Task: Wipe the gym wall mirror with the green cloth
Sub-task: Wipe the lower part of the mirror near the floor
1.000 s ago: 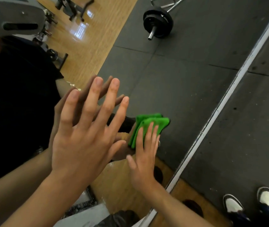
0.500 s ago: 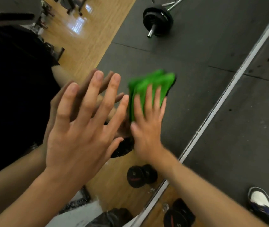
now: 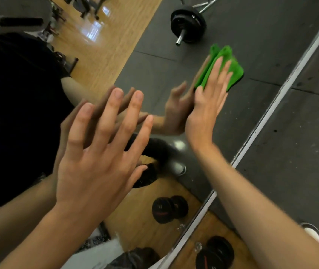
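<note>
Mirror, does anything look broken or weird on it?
Nothing looks broken or spilled. Only oddity: the bare left hand seems pressed on the mirror, which may leave prints, while the right hand presses the green cloth.

The floor (image 3: 290, 152) fills the 3 o'clock side: dark rubber matting, speckled and seamed, giving way to wood planks (image 3: 188, 256) at 6 o'clock. It meets the mirror (image 3: 154, 61) along a metal strip (image 3: 261, 121). On the planks lies a black dumbbell (image 3: 215, 253). On the matting at 4 o'clock is a white shoe (image 3: 313, 232), partly hidden.
</note>
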`<state>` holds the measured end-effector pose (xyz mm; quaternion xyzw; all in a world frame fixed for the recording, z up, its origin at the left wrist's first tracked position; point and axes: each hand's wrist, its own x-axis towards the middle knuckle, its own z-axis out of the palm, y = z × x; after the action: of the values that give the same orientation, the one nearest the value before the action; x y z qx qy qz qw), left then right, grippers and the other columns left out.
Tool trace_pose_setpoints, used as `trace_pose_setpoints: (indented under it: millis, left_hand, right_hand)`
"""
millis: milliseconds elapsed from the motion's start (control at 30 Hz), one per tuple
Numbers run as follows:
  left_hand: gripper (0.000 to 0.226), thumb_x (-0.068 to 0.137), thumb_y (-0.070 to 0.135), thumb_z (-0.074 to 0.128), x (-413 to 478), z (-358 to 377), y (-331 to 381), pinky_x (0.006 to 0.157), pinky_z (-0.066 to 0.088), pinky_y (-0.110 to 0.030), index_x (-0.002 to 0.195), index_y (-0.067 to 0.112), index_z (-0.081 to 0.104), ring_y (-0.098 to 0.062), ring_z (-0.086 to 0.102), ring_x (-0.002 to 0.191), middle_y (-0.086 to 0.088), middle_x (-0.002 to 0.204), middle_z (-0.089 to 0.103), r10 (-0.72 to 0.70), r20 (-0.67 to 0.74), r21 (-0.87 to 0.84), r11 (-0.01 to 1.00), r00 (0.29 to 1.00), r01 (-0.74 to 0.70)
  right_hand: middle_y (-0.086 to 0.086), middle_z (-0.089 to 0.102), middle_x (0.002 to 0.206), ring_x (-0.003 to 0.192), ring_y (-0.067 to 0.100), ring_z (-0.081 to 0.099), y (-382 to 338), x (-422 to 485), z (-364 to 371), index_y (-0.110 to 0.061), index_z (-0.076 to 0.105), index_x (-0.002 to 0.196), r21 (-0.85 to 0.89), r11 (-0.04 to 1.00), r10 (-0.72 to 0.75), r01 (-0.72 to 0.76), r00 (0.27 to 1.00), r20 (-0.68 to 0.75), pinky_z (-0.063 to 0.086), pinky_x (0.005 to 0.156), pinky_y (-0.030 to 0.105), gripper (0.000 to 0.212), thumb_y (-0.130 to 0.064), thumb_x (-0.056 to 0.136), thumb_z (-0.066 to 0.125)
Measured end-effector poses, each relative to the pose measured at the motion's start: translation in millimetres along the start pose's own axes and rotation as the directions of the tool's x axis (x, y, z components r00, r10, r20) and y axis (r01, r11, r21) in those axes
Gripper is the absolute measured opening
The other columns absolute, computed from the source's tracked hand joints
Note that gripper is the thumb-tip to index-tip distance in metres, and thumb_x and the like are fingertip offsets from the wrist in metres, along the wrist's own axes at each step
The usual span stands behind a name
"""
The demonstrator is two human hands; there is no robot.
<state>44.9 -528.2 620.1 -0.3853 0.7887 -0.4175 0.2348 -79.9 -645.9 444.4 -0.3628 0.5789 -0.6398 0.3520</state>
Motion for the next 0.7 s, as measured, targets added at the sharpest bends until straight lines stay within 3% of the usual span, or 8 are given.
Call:
trace_pose_setpoints:
  millis: [100, 200, 267, 367, 433, 533, 633, 700]
  left_hand:
    - [0.089, 0.094, 0.060, 0.064, -0.2, 0.7, -0.9, 0.127, 0.001, -0.062, 0.164, 0.012, 0.036, -0.044, 0.007, 0.161, -0.021, 0.175, 0.012, 0.013, 0.010, 0.041, 0.999, 1.000, -0.014]
    - [0.078, 0.102, 0.055, 0.056, -0.5, 4.3, -2.6, 0.126, 0.003, -0.062, 0.164, 0.012, 0.036, -0.044, 0.006, 0.161, -0.021, 0.176, 0.011, 0.016, -0.007, 0.018, 1.000, 1.000, -0.015]
    - [0.078, 0.102, 0.056, 0.049, -1.2, 6.0, -1.3, 0.126, 0.003, -0.063, 0.165, 0.012, 0.034, -0.043, 0.002, 0.162, -0.020, 0.176, 0.010, 0.001, -0.011, -0.005, 1.000, 1.000, -0.001]
    - [0.082, 0.100, 0.054, 0.051, -0.4, 9.4, -2.2, 0.126, 0.007, -0.066, 0.166, 0.011, 0.029, -0.041, -0.006, 0.162, -0.019, 0.176, 0.005, -0.008, -0.005, -0.050, 0.999, 1.000, 0.007]
    - [0.083, 0.099, 0.050, 0.058, 0.0, 10.4, -3.1, 0.125, 0.013, -0.070, 0.166, 0.010, 0.028, -0.041, -0.006, 0.162, -0.019, 0.177, 0.003, -0.017, -0.002, -0.096, 0.995, 1.000, 0.016]
    - [0.089, 0.095, 0.055, 0.068, -0.3, 7.6, -1.1, 0.125, 0.007, -0.066, 0.164, 0.010, 0.034, -0.041, -0.002, 0.161, -0.020, 0.176, 0.007, -0.024, -0.010, -0.076, 0.997, 1.000, 0.023]
    - [0.094, 0.091, 0.061, 0.069, -0.4, 4.9, -0.7, 0.126, 0.004, -0.063, 0.164, 0.012, 0.035, -0.041, -0.002, 0.162, -0.019, 0.176, 0.008, -0.018, -0.004, -0.038, 0.999, 1.000, 0.018]
    - [0.093, 0.093, 0.061, 0.067, -1.1, 4.2, -1.3, 0.125, 0.005, -0.064, 0.164, 0.012, 0.035, -0.041, -0.003, 0.162, -0.019, 0.176, 0.007, -0.010, 0.007, -0.019, 1.000, 1.000, 0.010]
  right_hand:
    - [0.007, -0.008, 0.175, 0.162, 0.031, -0.011, 17.2, -111.9, 11.3, -0.029, -0.003, 0.168, -0.040, 0.999, -0.026, 0.034, 0.984, 0.175, -0.004, 0.125, 0.068, 0.079, -0.034, 0.099, 0.038]
    - [0.007, -0.015, 0.175, 0.161, 0.035, -0.014, 48.5, -212.8, -5.6, -0.030, -0.011, 0.167, -0.117, 0.983, -0.078, 0.143, 0.896, 0.438, 0.004, 0.123, 0.065, 0.063, -0.049, 0.113, 0.016]
    - [0.003, -0.017, 0.175, 0.161, 0.030, -0.013, 70.8, -215.2, -21.3, -0.031, -0.011, 0.166, -0.168, 0.951, -0.134, 0.260, 0.834, 0.535, 0.012, 0.121, 0.062, 0.060, -0.050, 0.113, 0.008]
    - [0.004, -0.020, 0.173, 0.160, 0.033, -0.013, 77.1, -133.2, -23.2, -0.034, -0.014, 0.165, -0.138, 0.942, -0.216, 0.307, 0.866, 0.452, 0.013, 0.123, 0.072, 0.059, -0.040, 0.114, 0.014]
    - [0.006, -0.014, 0.172, 0.160, 0.035, -0.012, 63.5, -50.7, -22.3, -0.031, -0.006, 0.163, -0.077, 0.991, -0.081, 0.108, 0.954, 0.289, 0.004, 0.126, 0.068, 0.060, -0.035, 0.109, 0.019]
    - [0.004, -0.008, 0.176, 0.161, 0.023, -0.012, 46.1, 41.2, -28.4, -0.023, 0.007, 0.168, 0.059, 0.993, 0.098, -0.105, 0.989, 0.111, -0.005, 0.129, 0.059, 0.058, -0.035, 0.112, 0.015]
    - [0.001, -0.005, 0.176, 0.162, 0.021, -0.009, 39.2, 25.9, -17.0, -0.022, 0.009, 0.168, 0.042, 0.993, 0.112, -0.114, 0.992, 0.052, -0.005, 0.129, 0.057, 0.059, -0.036, 0.112, 0.017]
    - [-0.001, -0.010, 0.175, 0.162, 0.021, -0.012, 37.1, -37.3, -7.6, -0.029, 0.001, 0.167, -0.009, 0.993, 0.115, -0.114, 0.987, 0.110, -0.003, 0.128, 0.060, 0.062, -0.038, 0.108, 0.018]
